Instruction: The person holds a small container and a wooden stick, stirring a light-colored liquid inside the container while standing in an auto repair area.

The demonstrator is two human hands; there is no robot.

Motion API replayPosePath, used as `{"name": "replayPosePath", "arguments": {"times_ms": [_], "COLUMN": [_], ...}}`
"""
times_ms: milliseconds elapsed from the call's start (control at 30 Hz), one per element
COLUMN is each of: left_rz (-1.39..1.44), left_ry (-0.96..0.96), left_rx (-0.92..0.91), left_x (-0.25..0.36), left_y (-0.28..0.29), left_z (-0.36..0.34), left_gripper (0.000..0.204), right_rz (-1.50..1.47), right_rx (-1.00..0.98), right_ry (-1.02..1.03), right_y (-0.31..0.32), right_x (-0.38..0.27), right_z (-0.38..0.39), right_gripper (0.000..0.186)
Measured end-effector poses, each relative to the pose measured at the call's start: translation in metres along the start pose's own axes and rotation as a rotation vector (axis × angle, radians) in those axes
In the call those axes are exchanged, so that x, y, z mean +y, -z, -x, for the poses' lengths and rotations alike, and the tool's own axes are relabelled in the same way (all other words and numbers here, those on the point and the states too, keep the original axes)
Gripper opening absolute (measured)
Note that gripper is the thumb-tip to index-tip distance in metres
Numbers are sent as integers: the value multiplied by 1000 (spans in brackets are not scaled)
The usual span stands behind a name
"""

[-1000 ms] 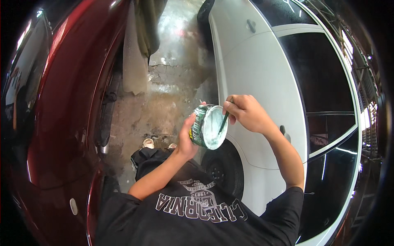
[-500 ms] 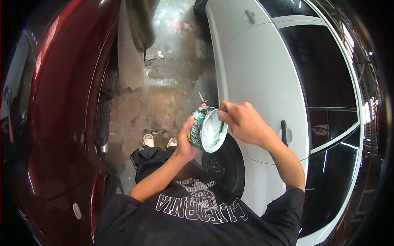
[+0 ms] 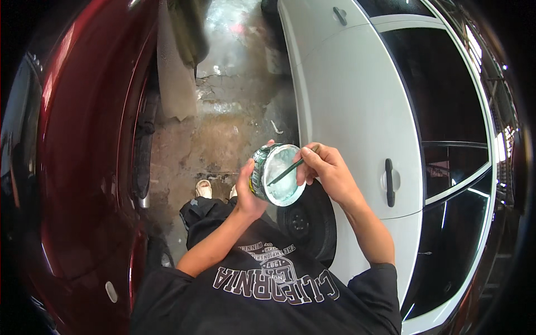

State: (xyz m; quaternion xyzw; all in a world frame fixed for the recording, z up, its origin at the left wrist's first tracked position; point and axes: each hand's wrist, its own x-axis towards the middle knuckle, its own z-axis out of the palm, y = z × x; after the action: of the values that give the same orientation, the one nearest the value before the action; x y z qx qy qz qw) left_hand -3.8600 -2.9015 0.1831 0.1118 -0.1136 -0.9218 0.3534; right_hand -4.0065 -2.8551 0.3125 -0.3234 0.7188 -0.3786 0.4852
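My left hand [image 3: 249,196] is wrapped round a round tub [image 3: 259,163] with a dark green printed side, tilted so its mouth faces up and right. Whitish, pale green paste [image 3: 291,188] coats the inside. Between the fingers and thumb of my right hand [image 3: 329,173] is a thin dark green stick [image 3: 286,172]. It slants down and left across the tub's mouth, with its lower tip at the paste near the left inner wall. The fingers of my left hand behind the tub are mostly hidden.
A white car [image 3: 346,95] with black door handles stands close on my right, its black wheel [image 3: 304,220] below the tub. A dark red car body [image 3: 89,167] lies along my left. Wet, stained concrete floor [image 3: 218,134] runs between them, with a hanging cover [image 3: 176,72] ahead.
The stick, earlier near the tub's right rim, now reaches across the mouth to the left inner side. My right hand has turned and shows more of the stick. The tub has shifted slightly left.
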Motion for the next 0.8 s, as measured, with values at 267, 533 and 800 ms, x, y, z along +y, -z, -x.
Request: {"name": "replayPosePath", "arguments": {"times_ms": [267,533,800], "left_rz": [0,-24,-76], "left_ry": [23,-34,-6], "left_rx": [-74,-63,-16], "left_x": [5,3,5], "left_y": [8,15,15], "left_z": [3,9,5], "left_gripper": [71,72,80], "right_rz": [608,878,722], "right_rx": [-152,-274,-133], "right_ry": [288,549,425], "right_y": [20,6,7], "right_x": [-46,-40,-27], "right_z": [-9,-12,-7], "right_gripper": [24,20,14]}}
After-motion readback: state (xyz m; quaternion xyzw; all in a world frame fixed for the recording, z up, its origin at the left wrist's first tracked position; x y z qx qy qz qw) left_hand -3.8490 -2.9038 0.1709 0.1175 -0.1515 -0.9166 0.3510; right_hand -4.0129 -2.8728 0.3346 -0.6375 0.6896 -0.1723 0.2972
